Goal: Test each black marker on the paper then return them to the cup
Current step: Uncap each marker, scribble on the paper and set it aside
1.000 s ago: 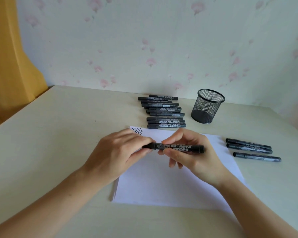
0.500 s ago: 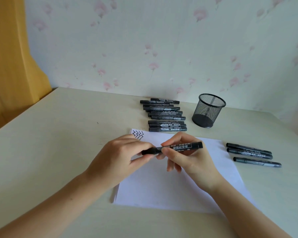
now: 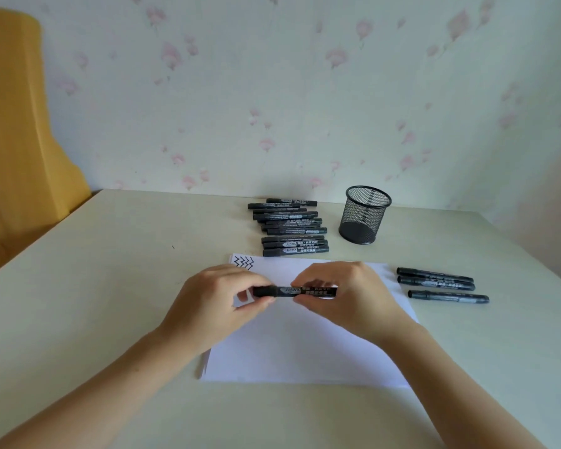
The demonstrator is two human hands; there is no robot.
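Note:
Both hands hold one black marker [image 3: 293, 291] level above the white paper [image 3: 305, 348]. My left hand [image 3: 217, 303] pinches its cap end and my right hand [image 3: 347, 299] grips its barrel. Black zigzag lines [image 3: 243, 262] mark the paper's far left corner. Several black markers [image 3: 289, 226] lie in a row behind the paper. Three more markers [image 3: 441, 284] lie to the right of the sheet. The black mesh cup [image 3: 365, 214] stands upright near the wall with no marker in it.
The beige table [image 3: 110, 270] reaches the flowered wall at the back. An orange curtain [image 3: 17, 131] hangs at the far left beyond the table's edge.
The marker has levelled out from a slight tilt, and my right hand has turned knuckles-up over its barrel. The camera has tipped up a little.

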